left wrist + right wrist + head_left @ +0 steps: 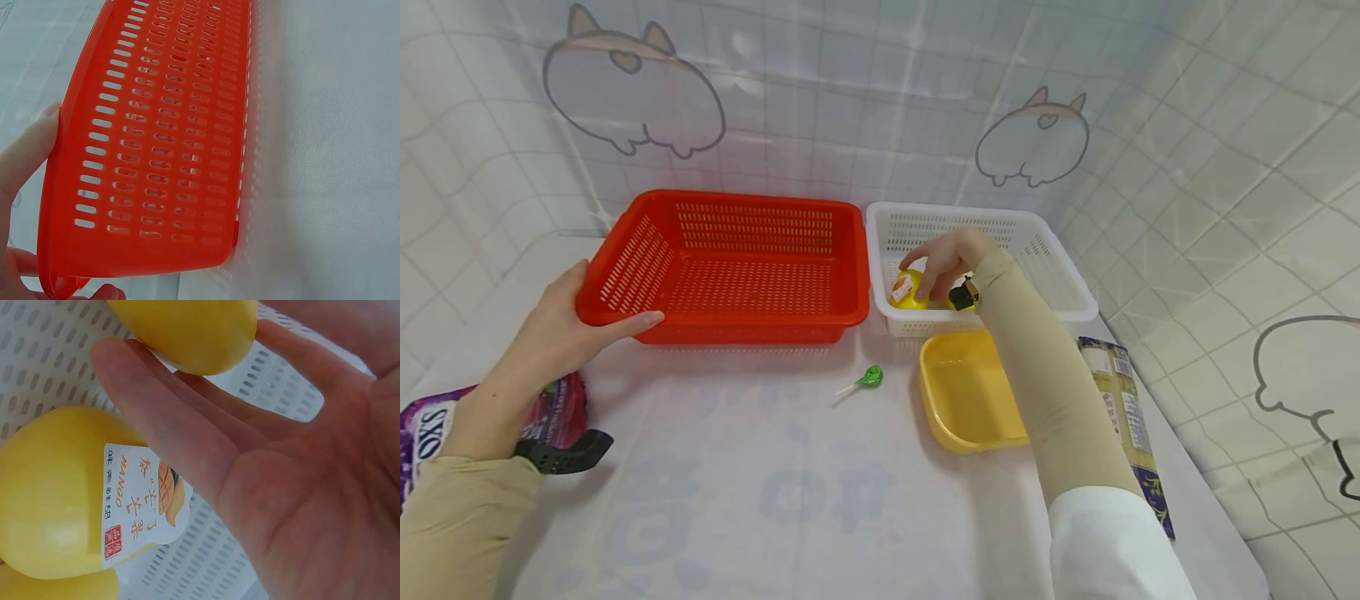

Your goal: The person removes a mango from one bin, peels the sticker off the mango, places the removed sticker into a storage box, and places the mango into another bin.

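Note:
My left hand (555, 329) grips the left end of the red plastic basket (751, 321), thumb along its front rim. The left wrist view shows the slotted red side wall (156, 150), with fingers at its rim. Inside the white basket (1060, 275), my right hand (951, 260) reaches down among yellow mangoes. In the right wrist view, its fingers are extended between a mango with a white label (56, 494) and another mango (194, 331) above; a firm hold on either is not visible. Part of a third yellow fruit (56, 586) shows below.
A yellow basin (973, 400) stands before the white basket, partly behind the right forearm. A green lollipop (871, 377) lies mid-table. A purple package (561, 408) lies under the left wrist, a long printed pouch (1123, 408) at right. Curtains (850, 100) border the table.

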{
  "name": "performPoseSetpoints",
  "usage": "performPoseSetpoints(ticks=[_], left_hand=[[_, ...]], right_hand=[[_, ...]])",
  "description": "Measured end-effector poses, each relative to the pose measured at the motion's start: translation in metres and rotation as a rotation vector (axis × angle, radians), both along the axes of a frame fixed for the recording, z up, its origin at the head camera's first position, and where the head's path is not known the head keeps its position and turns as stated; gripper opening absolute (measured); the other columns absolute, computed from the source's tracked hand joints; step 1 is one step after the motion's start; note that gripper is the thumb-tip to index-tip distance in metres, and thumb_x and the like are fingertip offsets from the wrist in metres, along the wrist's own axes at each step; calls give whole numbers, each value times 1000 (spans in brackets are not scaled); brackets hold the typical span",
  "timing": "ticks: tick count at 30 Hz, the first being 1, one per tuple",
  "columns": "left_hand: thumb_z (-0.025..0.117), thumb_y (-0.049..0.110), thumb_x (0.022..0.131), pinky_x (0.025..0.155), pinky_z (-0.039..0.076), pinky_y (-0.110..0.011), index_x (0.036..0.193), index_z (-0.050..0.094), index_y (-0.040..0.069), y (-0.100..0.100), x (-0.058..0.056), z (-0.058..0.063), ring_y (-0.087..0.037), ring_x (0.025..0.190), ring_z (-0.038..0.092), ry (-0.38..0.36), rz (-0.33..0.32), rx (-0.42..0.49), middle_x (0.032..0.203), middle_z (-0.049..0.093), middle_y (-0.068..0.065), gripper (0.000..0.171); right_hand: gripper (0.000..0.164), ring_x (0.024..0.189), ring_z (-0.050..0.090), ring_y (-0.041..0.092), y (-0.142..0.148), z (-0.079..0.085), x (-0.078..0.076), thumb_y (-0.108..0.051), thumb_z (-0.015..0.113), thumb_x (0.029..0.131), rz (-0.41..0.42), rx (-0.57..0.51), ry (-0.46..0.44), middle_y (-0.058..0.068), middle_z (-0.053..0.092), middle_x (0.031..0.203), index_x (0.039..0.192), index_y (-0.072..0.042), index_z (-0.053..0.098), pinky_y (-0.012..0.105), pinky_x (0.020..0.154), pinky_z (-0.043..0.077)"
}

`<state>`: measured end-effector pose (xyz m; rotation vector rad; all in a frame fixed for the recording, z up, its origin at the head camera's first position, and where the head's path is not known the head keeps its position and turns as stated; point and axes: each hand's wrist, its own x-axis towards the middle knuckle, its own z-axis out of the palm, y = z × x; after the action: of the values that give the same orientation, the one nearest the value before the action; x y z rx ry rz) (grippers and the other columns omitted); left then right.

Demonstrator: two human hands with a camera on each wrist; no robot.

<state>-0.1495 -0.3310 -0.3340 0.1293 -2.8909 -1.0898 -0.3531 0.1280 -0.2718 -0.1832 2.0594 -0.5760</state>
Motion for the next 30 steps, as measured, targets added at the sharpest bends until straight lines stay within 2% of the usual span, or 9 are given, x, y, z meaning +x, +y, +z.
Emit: performPoseSetpoints(ticks=[3,5,8,10,14,18,26,30], left_hand=[[69,58,87,90,40,-74,160,8,6,0,0,0,-51,127,34,10,-9,2,147,34,-30,109],[69,56,87,86,45,-69,160,12,6,0,-1,-1,-49,125,37,20,-14,-2,145,37,-29,106],[70,54,87,77,50,-48,159,17,7,-1,-2,-1,-43,121,41,35,-21,-5,143,41,-26,101],[71,53,88,73,47,-34,159,18,8,-2,-2,-1,-39,120,42,43,-26,-7,142,42,-25,99],[72,51,88,69,43,-20,160,17,12,-3,-3,-2,-36,119,42,45,-35,6,144,42,-22,98],[72,51,88,65,42,-13,160,17,13,-4,-3,-2,-35,120,42,44,-38,19,145,42,-21,98],[73,48,88,67,41,-10,159,23,14,-5,-4,-3,-25,111,46,73,-47,15,141,48,-17,93],[73,47,88,69,41,-10,158,24,13,-5,-4,-3,-25,110,48,77,-53,13,139,50,-17,92]], right_hand=[[83,119,60,36,2,-4,-2,-5,72,91,-9,-21,-19,16,45,146,158,-24,27,44,106,48],[84,116,62,36,2,-5,-3,-4,72,91,-16,-29,-34,15,43,148,158,-26,27,44,105,49],[84,110,64,34,2,-7,-4,-3,71,91,-26,-40,-56,15,41,148,159,-26,27,44,104,50],[84,107,65,33,2,-7,-4,-2,70,91,-28,-48,-66,15,42,147,159,-26,27,44,104,50],[84,103,67,31,2,-9,-6,-1,69,92,-25,-67,-78,16,44,145,159,-26,26,45,104,50],[84,103,67,29,2,-11,-8,0,68,92,-23,-81,-90,15,41,146,159,-27,25,44,102,51],[83,104,62,27,5,-14,-11,2,66,92,-36,-112,-132,15,35,149,159,-27,25,43,100,53],[83,102,61,25,5,-16,-11,2,65,93,-16,-126,-146,15,34,149,159,-27,25,44,103,51]])
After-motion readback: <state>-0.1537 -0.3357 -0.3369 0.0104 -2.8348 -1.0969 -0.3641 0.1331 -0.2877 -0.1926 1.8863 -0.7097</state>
